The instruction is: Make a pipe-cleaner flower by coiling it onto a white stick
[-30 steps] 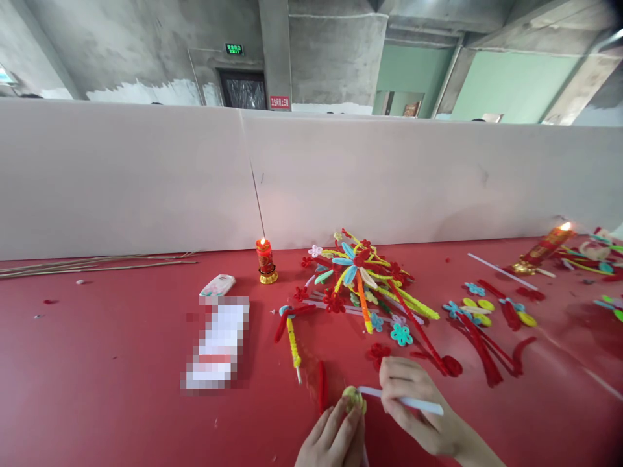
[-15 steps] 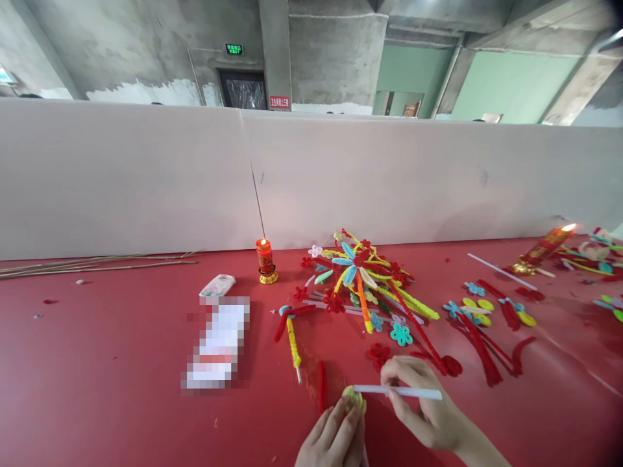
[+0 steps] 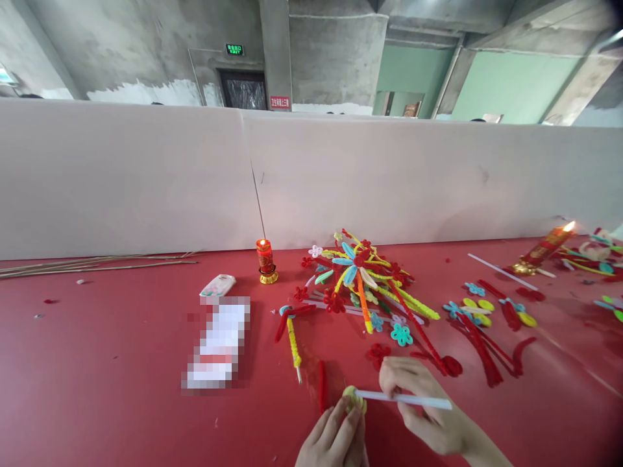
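At the front of the table, my left hand (image 3: 332, 436) is closed around a small yellow-green pipe-cleaner piece (image 3: 349, 394), its lower part hidden by the fingers. My right hand (image 3: 423, 405) pinches a translucent white glue stick (image 3: 428, 402) whose left end touches the yellow-green piece. A short red pipe cleaner (image 3: 322, 386) lies just beyond my left hand. Near the right fingertips rests a red pipe-cleaner flower (image 3: 378, 355), with a turquoise flower (image 3: 402, 334) farther back.
A pile of pipe-cleaner flowers (image 3: 360, 272) lies at the back middle. Lit candles stand nearby: one upright (image 3: 265, 258), one tilted (image 3: 542, 251). A white packet (image 3: 219, 285), a blurred white paper (image 3: 219, 344) and thin sticks (image 3: 97, 266) lie leftward. A white partition (image 3: 146, 181) bounds the table.
My right hand has tilted the glue stick, its outer end now lower and farther right. The left hand keeps its hold on the yellow-green piece.
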`<action>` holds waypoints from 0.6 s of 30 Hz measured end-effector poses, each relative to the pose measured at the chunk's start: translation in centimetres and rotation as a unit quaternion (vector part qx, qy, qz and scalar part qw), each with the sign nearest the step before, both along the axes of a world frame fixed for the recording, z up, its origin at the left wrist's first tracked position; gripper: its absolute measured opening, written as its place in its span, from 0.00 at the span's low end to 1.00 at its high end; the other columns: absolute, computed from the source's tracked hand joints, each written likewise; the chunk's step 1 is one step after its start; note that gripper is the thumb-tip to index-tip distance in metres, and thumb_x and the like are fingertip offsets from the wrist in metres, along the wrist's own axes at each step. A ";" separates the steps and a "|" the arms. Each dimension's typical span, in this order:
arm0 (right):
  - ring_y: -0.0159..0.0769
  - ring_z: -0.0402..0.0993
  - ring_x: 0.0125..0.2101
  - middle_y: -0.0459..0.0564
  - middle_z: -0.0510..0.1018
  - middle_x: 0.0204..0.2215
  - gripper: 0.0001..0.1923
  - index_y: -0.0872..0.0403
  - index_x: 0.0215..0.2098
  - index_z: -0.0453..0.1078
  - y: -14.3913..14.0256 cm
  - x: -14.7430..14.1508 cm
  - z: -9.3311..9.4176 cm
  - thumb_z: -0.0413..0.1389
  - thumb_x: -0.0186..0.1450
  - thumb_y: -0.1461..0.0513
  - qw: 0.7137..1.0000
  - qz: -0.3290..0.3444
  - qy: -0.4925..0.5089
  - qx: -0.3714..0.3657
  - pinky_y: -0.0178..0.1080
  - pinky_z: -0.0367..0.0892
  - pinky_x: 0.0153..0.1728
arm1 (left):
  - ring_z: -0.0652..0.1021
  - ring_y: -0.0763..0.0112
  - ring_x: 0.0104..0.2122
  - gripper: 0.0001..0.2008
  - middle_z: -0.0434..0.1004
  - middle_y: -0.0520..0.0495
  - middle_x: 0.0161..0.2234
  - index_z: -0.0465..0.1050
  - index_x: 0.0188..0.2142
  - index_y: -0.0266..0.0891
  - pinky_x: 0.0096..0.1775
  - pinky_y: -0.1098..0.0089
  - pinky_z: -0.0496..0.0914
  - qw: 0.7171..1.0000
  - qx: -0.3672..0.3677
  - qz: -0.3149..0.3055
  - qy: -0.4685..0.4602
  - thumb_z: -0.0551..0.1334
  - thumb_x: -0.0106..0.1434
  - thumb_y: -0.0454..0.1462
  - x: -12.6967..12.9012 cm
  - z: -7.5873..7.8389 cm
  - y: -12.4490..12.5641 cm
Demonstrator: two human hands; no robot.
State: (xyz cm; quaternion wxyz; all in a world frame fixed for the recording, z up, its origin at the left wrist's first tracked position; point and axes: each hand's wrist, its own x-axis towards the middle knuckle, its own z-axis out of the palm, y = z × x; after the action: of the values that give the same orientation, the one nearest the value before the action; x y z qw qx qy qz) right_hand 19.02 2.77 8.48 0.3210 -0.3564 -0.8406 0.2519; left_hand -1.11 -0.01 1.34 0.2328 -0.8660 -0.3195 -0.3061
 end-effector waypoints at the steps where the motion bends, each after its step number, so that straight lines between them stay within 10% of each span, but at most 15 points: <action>1: 0.36 0.64 0.26 0.46 0.64 0.23 0.06 0.52 0.26 0.54 0.0 0.0 0.1 0.44 0.52 0.69 1.000 0.002 0.000 -0.006 0.38 0.61 0.30 | 0.76 0.73 0.42 0.19 0.77 0.53 0.40 0.71 0.43 0.38 0.39 0.76 0.71 1.000 0.000 0.001 -0.002 0.44 0.65 0.27 0.0 0.0 0.0; 18: 0.33 0.66 0.24 0.47 0.70 0.22 0.10 0.53 0.33 0.68 0.6 -0.7 0.5 0.46 0.62 0.67 0.996 -0.012 0.085 0.025 0.35 0.62 0.25 | 0.76 0.74 0.41 0.17 0.78 0.55 0.40 0.72 0.43 0.40 0.40 0.76 0.71 0.999 -0.003 0.010 -0.038 0.46 0.64 0.28 0.2 -0.9 -0.1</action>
State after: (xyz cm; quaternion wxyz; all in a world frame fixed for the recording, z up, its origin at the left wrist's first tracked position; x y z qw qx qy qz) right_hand 18.32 3.32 9.00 0.4030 -0.3353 -0.8122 0.2559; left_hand -0.88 -0.12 0.48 0.2212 -0.8514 -0.3371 -0.3355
